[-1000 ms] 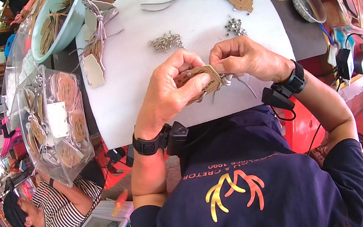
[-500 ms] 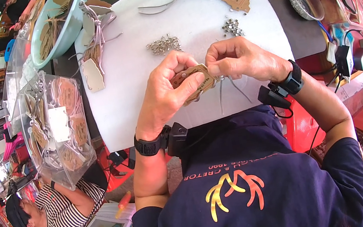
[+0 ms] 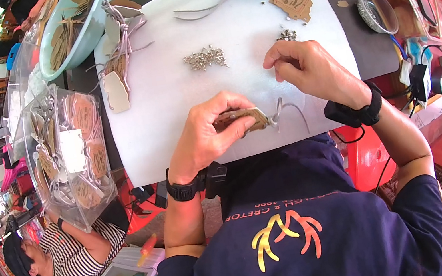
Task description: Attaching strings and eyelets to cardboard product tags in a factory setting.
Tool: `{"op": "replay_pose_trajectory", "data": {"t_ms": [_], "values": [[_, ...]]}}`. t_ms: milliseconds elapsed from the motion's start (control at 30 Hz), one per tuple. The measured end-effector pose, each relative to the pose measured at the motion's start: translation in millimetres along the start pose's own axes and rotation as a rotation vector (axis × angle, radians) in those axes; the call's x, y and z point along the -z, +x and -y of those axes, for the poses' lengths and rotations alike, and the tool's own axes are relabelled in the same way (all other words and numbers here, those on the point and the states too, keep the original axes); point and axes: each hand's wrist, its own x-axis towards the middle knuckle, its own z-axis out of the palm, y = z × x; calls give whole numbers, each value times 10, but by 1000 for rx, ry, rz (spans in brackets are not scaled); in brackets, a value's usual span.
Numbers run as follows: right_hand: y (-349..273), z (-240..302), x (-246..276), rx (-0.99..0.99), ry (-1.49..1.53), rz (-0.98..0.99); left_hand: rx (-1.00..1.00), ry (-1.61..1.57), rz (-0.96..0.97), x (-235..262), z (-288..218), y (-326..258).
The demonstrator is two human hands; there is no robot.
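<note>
Table (image 3: pixel 372 53) bears white sheet (image 3: pixel 169 140); left fingers (image 3: pixel 238 129) clasp tags (image 3: pixel 256 116), grip unclear in right fingers (image 3: pixel 283 51).

Dk table (image 3: pixel 373 56) w/ wht sheet (image 3: pixel 161 107) on top. On sheet: silver bits (image 3: pixel 205 58) fwd of L hand (image 3: pixel 206 134); smaller pile (image 3: pixel 287 35) just past R hand (image 3: pixel 314 68), brn tags (image 3: pixel 292 4) beyond; corded tags (image 3: pixel 118 56) fwd-left of L hand. Clr bowl (image 3: pixel 376 10) on table, fwd-right of R hand.
</note>
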Motion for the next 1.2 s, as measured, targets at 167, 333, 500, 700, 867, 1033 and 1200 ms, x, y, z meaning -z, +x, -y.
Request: {"op": "replay_pose_trajectory", "data": {"t_ms": [167, 333, 500, 700, 867, 1033, 1200], "values": [[59, 52, -70, 145, -178, -79, -82, 49, 69, 4, 22, -165], [141, -4, -252, 412, -273, -58, -193, 186, 103, 19, 42, -248], [184, 91, -292, 400, -346, -39, -373, 295, 147, 32, 102, -314], [117, 142, -419, 525, -321, 123, -382, 278, 116, 7, 140, -369], [123, 146, -508, 604, -467, 137, -359, 269, 108, 26, 143, -372], [148, 159, -537, 659, -541, 167, -317, 259, 95, 43, 140, -382], [182, 128, -436, 623, -498, 115, -202, 129, 30, 32, 154, -415]]}}
